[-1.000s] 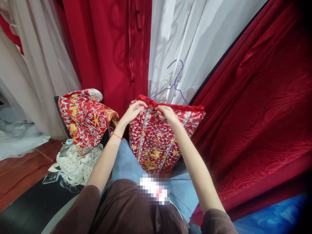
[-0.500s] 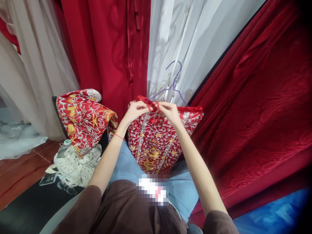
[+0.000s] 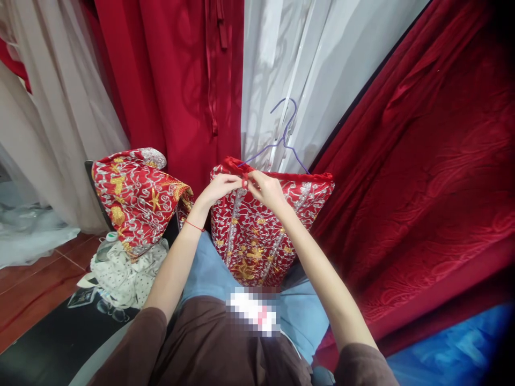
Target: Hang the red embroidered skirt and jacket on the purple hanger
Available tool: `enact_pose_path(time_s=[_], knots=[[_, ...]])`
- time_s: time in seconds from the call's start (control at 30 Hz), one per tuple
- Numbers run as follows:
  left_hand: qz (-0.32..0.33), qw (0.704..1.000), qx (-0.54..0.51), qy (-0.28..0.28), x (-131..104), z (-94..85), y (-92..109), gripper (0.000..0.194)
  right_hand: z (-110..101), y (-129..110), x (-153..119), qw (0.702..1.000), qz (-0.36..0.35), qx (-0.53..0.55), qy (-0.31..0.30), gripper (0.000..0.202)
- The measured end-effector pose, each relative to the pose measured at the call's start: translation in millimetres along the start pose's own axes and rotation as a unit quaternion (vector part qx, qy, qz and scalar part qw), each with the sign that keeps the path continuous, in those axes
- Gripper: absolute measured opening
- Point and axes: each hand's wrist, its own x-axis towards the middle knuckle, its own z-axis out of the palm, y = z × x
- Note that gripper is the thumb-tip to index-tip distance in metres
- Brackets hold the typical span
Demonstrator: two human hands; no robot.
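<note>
A red garment (image 3: 257,241) with silver and gold embroidery hangs from a purple wire hanger (image 3: 285,140), its lower part between my knees. Along its top edge runs a plain red waistband (image 3: 300,176). My left hand (image 3: 219,190) pinches a short red tie (image 3: 244,182) at the left part of that band. My right hand (image 3: 269,193) grips the same tie from the other side, thumb and fingers pressed together. The fingertips of both hands almost meet there. How the tie is looped cannot be made out.
A second embroidered red garment (image 3: 137,201) is draped at the left, above a dotted white cloth (image 3: 124,276). Glasses (image 3: 111,310) lie on a black surface (image 3: 48,332). Red drapes (image 3: 177,80) and white fabric (image 3: 265,59) hang in front, dark red cloth (image 3: 422,203) at the right.
My right hand has shifted left toward my left hand, and my fingers have come closer together on the red tie. The garment and hanger stay almost in place.
</note>
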Motion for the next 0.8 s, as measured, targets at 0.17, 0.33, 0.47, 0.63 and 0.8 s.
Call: enact_pose_path(time_s=[0.17, 0.33, 0.47, 0.63, 0.8], knots=[[0.041, 0.990, 0.028, 0.136, 8, -3.0, -10, 0.023, 0, 14, -1, 0.993, 0.117, 0.009, 0.019, 0.018], [0.105, 0.943, 0.229, 0.219, 12, -8.2, -18, 0.019, -11, 24, 0, 0.982, 0.176, -0.061, -0.009, 0.024], [0.111, 0.864, 0.420, 0.254, 12, -14.6, -15, 0.024, -27, 21, 4, 0.965, 0.190, -0.173, -0.051, 0.033], [0.130, 0.808, 0.529, 0.224, 13, -28.4, -10, 0.033, -43, 20, 5, 0.944, 0.173, -0.262, -0.104, 0.037], [0.128, 0.798, 0.555, 0.200, 18, -40.4, -15, 0.030, -51, 27, 2, 0.942, 0.133, -0.282, -0.125, 0.037]])
